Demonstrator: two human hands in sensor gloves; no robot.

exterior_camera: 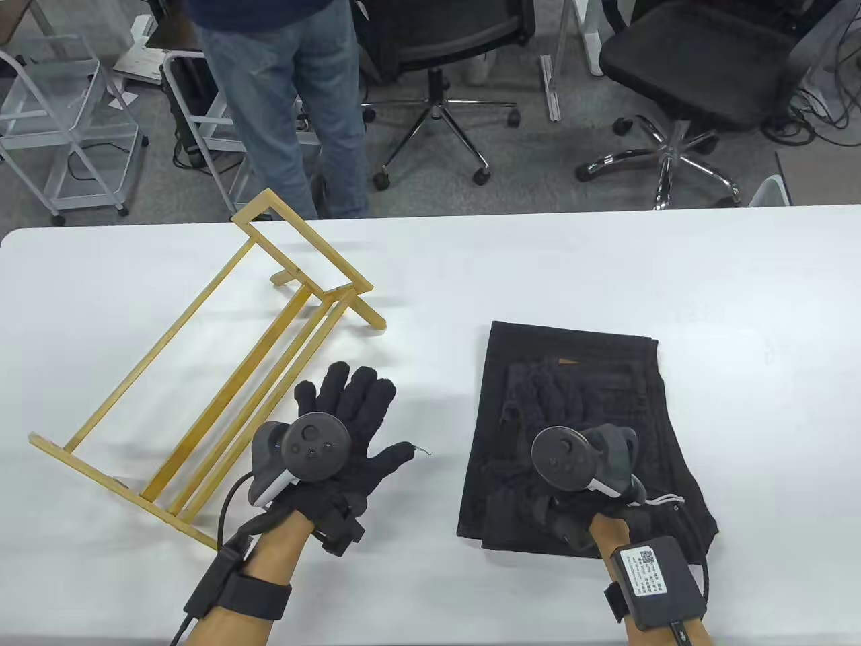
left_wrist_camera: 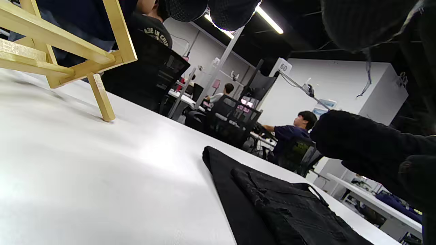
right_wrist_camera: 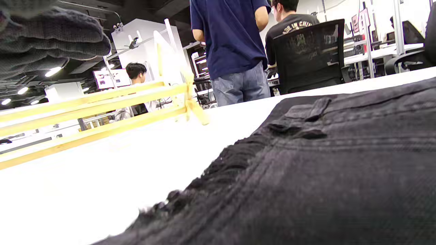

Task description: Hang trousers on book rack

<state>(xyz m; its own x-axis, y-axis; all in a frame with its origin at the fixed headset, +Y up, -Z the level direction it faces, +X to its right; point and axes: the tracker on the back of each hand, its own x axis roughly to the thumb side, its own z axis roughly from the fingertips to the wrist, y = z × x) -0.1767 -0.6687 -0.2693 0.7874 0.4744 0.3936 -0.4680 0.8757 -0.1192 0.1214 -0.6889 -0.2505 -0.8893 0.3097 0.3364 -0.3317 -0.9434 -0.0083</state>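
Table view. Trousers (exterior_camera: 578,437), black and folded into a rough rectangle, lie on the tabletop (exterior_camera: 605,269) right of centre, toward the near edge; long axis runs near edge to far edge. Right hand (exterior_camera: 548,410) rests flat on top of them, fingers extended toward the far edge and lying side by side, gripping nothing that shows. Left hand (exterior_camera: 350,424) lies palm-down on bare tabletop between trousers and book rack (exterior_camera: 208,377), fingers spread, thumb out toward the trousers. The rack, pale wood, sits in the left half, its rails running diagonally from the near-left corner toward the middle of the far edge.

Left wrist view. Trousers to the right of the left hand, close but apart; rack foot at upper left.

Right wrist view. Dark cloth fills the foreground directly under the hand; rack rails lie off to the left, well apart.

Judgement: right hand is nearer the trousers, and the carry goes leftward across the table, over the left hand's spot.
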